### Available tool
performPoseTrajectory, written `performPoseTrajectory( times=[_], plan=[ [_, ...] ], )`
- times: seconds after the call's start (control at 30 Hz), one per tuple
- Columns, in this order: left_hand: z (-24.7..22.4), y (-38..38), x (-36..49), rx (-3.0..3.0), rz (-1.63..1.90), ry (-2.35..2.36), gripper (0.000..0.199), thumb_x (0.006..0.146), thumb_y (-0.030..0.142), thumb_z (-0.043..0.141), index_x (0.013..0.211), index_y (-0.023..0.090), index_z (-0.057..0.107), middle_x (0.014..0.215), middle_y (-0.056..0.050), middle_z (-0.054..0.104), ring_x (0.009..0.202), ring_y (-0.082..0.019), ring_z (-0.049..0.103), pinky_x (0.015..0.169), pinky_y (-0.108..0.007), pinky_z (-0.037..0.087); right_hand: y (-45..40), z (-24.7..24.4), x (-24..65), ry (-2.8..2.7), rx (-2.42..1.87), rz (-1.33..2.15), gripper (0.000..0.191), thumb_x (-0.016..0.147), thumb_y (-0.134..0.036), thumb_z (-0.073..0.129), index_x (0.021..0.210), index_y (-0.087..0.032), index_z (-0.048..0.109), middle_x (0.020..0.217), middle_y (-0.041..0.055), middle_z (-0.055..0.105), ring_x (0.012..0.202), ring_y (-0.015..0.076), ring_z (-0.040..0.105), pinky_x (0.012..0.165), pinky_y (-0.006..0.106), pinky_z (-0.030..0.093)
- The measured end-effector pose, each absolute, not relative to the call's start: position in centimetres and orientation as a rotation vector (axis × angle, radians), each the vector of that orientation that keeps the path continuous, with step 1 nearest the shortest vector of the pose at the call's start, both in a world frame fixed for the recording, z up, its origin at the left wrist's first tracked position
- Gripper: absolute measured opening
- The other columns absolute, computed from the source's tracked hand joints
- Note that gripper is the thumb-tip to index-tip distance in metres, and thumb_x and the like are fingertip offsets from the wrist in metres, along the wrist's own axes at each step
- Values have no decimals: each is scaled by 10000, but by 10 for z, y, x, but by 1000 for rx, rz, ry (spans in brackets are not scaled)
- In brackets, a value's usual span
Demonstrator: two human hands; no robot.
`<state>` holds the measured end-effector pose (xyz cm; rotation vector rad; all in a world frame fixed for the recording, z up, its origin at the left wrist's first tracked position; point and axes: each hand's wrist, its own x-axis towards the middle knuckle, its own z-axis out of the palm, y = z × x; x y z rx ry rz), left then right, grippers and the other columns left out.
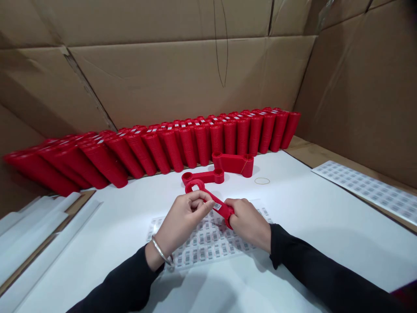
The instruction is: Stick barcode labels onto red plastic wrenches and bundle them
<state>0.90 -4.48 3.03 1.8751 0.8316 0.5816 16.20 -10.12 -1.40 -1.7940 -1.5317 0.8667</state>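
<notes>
My right hand (249,219) is closed around the near end of a red plastic bar (211,195) with a ring at each end. The bar is tilted above a sheet of barcode labels (198,248), its far ring pointing up and left. In my left hand (180,217), thumb and forefinger pinch one edge of a small white barcode label (216,205) that lies against the bar's face. Just beyond my hands, a short stack of the same red bars (203,176) rests on the white table.
A taller red stack (233,164) has a thin rubber band around it; a loose rubber band (262,181) lies beside it. Rows of red stacks (169,150) line the cardboard wall (163,78). Another label sheet (371,191) is at right, white sheets (32,230) at left.
</notes>
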Motion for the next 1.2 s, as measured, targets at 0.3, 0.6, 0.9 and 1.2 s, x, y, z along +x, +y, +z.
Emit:
performPoseTrajectory(
  times=[0.3, 0.6, 0.9, 1.2],
  plan=[
    [32, -44, 9, 1875, 546, 845, 289, 785, 409, 543, 745, 123, 562, 479, 68, 262, 463, -62, 235, 450, -181, 201, -100, -16, 162, -1549, -1784, 873, 214, 686, -84, 374, 732, -139, 576, 677, 21, 614, 605, 82, 516, 585, 169, 315],
    [29, -44, 10, 1916, 561, 887, 277, 797, 398, 527, 751, 126, 562, 481, 63, 288, 471, -70, 271, 467, -188, 234, -103, -15, 160, -1537, -1750, 898, 198, 694, -92, 372, 724, -139, 562, 661, 11, 609, 572, 78, 492, 552, 171, 304],
    [10, -49, 7, 2614, 822, 958, 225, 880, 307, 450, 799, 145, 584, 511, 41, 409, 480, -84, 366, 520, -216, 296, -104, -16, 160, -1529, -1701, 937, 190, 663, -75, 351, 671, -139, 530, 621, -2, 605, 566, 73, 501, 547, 160, 312],
    [0, -41, 7, 3074, 1216, 934, 322, 868, 410, 492, 1051, 149, 448, 1017, -112, 483, 893, -210, 504, 716, -336, 451, -102, -18, 159, -1547, -1671, 909, 182, 679, -56, 337, 714, -130, 500, 633, 13, 579, 568, 70, 497, 565, 158, 307]
  ],
)
